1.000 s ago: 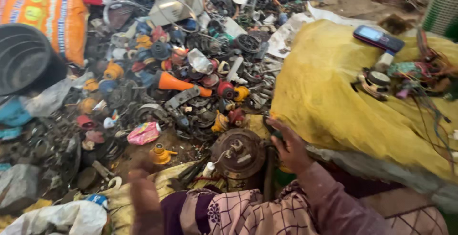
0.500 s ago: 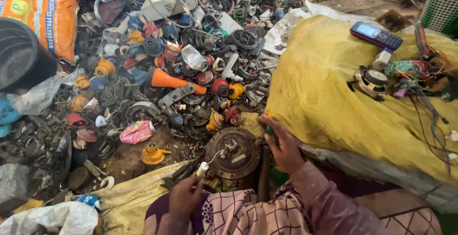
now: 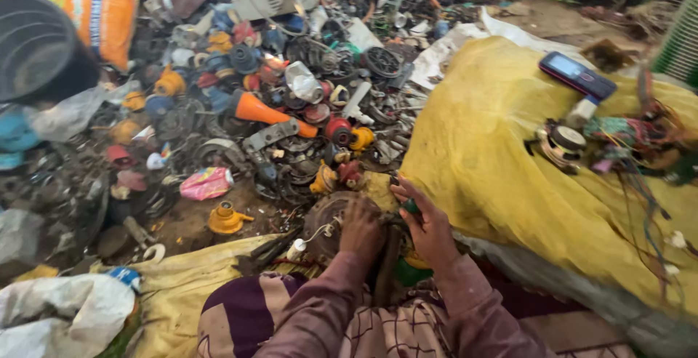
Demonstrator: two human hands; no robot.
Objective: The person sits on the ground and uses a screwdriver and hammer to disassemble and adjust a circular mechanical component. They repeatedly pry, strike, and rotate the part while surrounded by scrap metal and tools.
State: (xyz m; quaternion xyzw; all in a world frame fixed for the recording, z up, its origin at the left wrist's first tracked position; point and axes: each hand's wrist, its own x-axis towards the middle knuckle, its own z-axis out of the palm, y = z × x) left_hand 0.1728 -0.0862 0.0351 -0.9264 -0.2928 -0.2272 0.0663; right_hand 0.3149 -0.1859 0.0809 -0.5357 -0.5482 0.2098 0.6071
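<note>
A round, rusty brown motor part (image 3: 325, 218) with white wires lies on the ground in front of me. My left hand (image 3: 361, 228) rests on top of it, fingers curled over its edge. My right hand (image 3: 427, 226) is just to its right and grips a small green-handled tool (image 3: 411, 206). Both sleeves are purple and patterned. What lies under my hands is hidden.
A big heap of scrap parts (image 3: 276, 111) covers the ground ahead, with an orange cone (image 3: 263, 111) and a pink wrapper (image 3: 206, 182). A yellow sack (image 3: 509, 169) on the right carries a phone (image 3: 578, 74) and a wire tangle (image 3: 625, 140). A black tub (image 3: 36, 45) stands far left.
My left hand has come up from my lap and landed on the round motor part. My right hand stays beside it. The view has shifted slightly downward.
</note>
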